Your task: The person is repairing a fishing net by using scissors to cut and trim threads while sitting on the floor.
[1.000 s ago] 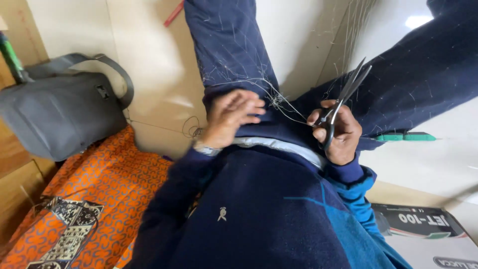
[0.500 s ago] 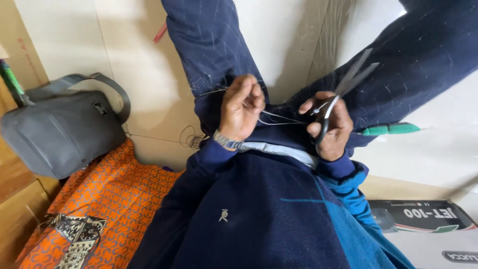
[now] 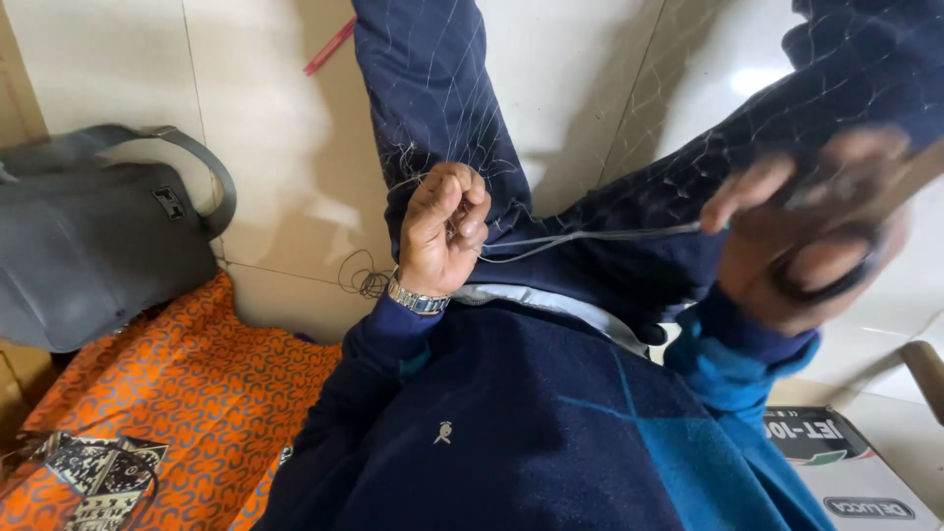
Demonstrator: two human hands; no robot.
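a grey bag (image 3: 93, 241) sits at the far left on the tiled floor (image 3: 285, 147), with orange cloth (image 3: 187, 393) just below it and a red pen (image 3: 329, 45) further up. next comes the left hand (image 3: 442, 228), closed in a fist, pinching a pale thread (image 3: 590, 236) against the navy garment (image 3: 433, 98) marked with white stitching. the thread runs taut to the right, reaching the right hand (image 3: 801, 236), which is blurred; its fingers curl around dark scissors (image 3: 836, 265), held just above the garment. a box (image 3: 846, 472) lies at the lower right.
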